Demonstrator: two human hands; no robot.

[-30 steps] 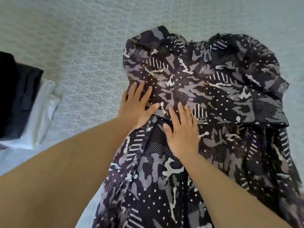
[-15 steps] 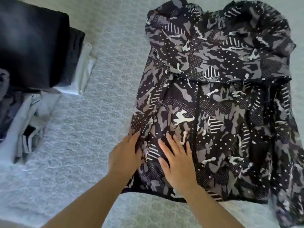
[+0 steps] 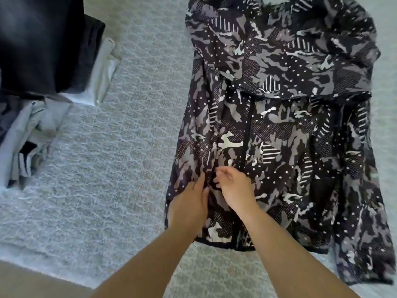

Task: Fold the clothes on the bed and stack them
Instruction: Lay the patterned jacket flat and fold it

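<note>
Camouflage jacket (image 3: 300, 130) under both hands, no legible writing.

You are standing in a bedroom at home. The bed (image 3: 120, 160) fills nearly the whole view, covered in a pale grey-blue spread with a raised, quilted pattern. A camouflage-print hooded jacket (image 3: 290, 130) lies spread flat on it, and at your upper left sits a pile of folded clothes (image 3: 43, 46), dark pieces over white, with a looser heap of grey garments (image 3: 25, 136) just below. A strip of tan floor (image 3: 32, 280) shows at the bed's near edge.
</note>
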